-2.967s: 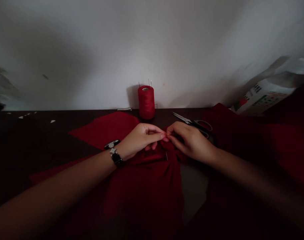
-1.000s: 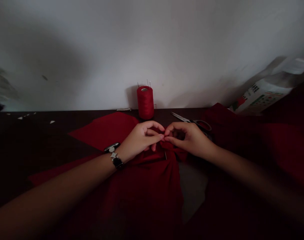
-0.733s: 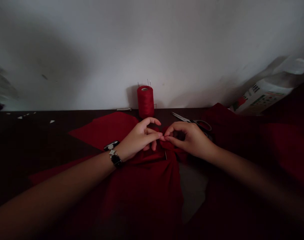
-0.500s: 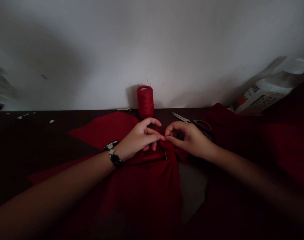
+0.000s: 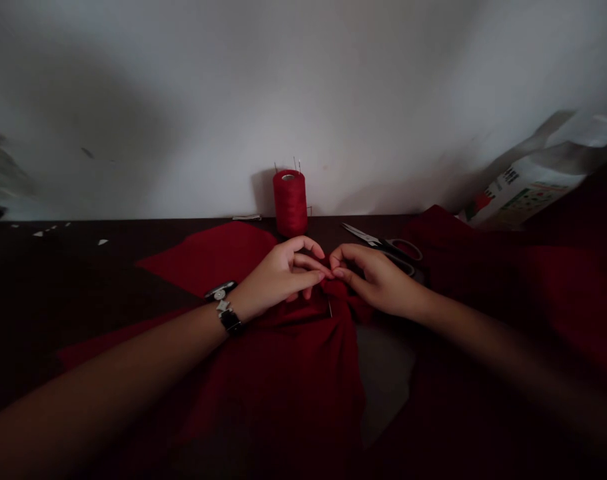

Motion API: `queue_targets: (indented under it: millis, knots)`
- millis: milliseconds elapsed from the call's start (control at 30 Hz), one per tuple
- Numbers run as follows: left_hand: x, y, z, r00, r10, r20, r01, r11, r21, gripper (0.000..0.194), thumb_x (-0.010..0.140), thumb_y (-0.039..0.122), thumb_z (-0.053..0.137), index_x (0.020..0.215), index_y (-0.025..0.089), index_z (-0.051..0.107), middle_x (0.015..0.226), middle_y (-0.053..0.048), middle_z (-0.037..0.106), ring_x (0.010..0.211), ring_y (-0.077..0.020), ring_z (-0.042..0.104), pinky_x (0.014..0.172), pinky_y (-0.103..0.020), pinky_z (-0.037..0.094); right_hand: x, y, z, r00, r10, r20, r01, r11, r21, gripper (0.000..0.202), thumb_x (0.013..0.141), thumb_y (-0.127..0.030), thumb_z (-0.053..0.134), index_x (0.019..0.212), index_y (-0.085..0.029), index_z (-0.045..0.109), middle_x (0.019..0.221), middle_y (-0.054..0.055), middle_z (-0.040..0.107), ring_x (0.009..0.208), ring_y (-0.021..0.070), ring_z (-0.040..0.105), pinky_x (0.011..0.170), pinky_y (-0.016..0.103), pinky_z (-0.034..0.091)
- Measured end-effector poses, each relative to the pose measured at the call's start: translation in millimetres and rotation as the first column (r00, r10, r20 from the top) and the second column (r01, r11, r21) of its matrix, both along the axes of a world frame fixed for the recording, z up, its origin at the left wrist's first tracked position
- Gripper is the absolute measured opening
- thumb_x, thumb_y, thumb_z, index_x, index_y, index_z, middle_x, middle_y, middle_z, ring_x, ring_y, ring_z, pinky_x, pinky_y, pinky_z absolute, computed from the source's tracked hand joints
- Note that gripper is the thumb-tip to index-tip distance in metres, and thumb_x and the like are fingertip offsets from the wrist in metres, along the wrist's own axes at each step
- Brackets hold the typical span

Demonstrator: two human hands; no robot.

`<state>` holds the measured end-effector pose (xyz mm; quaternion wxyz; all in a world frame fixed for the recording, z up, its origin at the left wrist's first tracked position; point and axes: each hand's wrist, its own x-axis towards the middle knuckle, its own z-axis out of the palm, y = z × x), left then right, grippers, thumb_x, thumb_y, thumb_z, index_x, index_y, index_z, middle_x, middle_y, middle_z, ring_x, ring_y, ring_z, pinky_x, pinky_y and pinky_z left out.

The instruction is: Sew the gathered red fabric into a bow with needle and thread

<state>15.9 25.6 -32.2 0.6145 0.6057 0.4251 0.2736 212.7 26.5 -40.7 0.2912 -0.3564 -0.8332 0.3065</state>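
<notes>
My left hand, with a watch on its wrist, has thumb and a finger pressed together, the index finger curved above. Almost touching those fingertips, my right hand pinches thumb and index finger together. Whatever lies in either pinch is too fine or dark to make out. Just below the fingers a thin needle shows against the bunched red cloth, which spreads under both hands. Behind them a spool of red thread stands upright, several needles sticking out of its top.
Scissors with dark handles lie behind my right hand. A white labelled bottle leans at the right near the wall. White scraps lie on the dark tabletop at left. More red cloth is heaped at right.
The fingertips of both hands have shifted slightly, my left fingers drawing closer together at the pinch. Needle, spool and scissors stay about where they were.
</notes>
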Motion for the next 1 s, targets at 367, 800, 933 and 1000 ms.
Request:
queue_targets:
  millis: [367,800,933,1000]
  knots:
    - [5.9,-1.7,0.9,0.997,0.069,-0.019,-0.068,0.997,0.047,0.024,0.074,0.012,0.066,0.090,0.015,0.049,0.077,0.001,0.065,0.047,-0.0023,0.051,0.043,-0.011,0.040,0.3,1.4,1.0,1.000,0.009,0.009,-0.008,0.998,-0.067,0.009,0.087,-0.010,0.048,0.082,-0.017,0.052,0.075,0.000,0.053,0.068,0.0123,0.046,0.066,0.025,0.038]
    - [4.3,0.2,0.2,0.997,0.055,-0.057,-0.052,0.998,0.044,0.019,0.076,0.018,0.066,0.090,0.015,0.053,0.079,-0.001,0.065,0.047,-0.0031,0.050,0.037,-0.010,0.037,-0.4,-0.3,-3.9,1.000,-0.003,-0.011,0.005,0.989,0.146,0.013,0.083,-0.004,0.048,0.081,-0.017,0.050,0.077,0.002,0.054,0.070,0.0127,0.048,0.065,0.023,0.038]
    - [4.1,-0.2,1.4,0.994,0.037,-0.101,-0.031,0.998,0.059,0.019,0.078,0.021,0.065,0.095,0.014,0.062,0.078,-0.002,0.065,0.047,-0.0039,0.048,0.036,-0.011,0.035,-0.7,-1.3,-6.1,0.999,0.003,-0.040,0.004,0.984,0.179,0.013,0.084,-0.004,0.049,0.081,-0.017,0.050,0.077,0.002,0.054,0.070,0.0125,0.048,0.064,0.023,0.037]
    - [4.4,-0.2,1.0,0.993,0.044,-0.113,-0.036,0.997,0.072,0.021,0.079,0.022,0.064,0.098,0.014,0.065,0.077,-0.002,0.065,0.047,-0.0036,0.047,0.036,-0.011,0.034,-0.7,-1.6,-7.1,0.999,0.003,-0.050,0.006,0.982,0.187,0.013,0.084,-0.004,0.049,0.081,-0.017,0.050,0.077,0.002,0.054,0.071,0.0124,0.048,0.065,0.023,0.037]
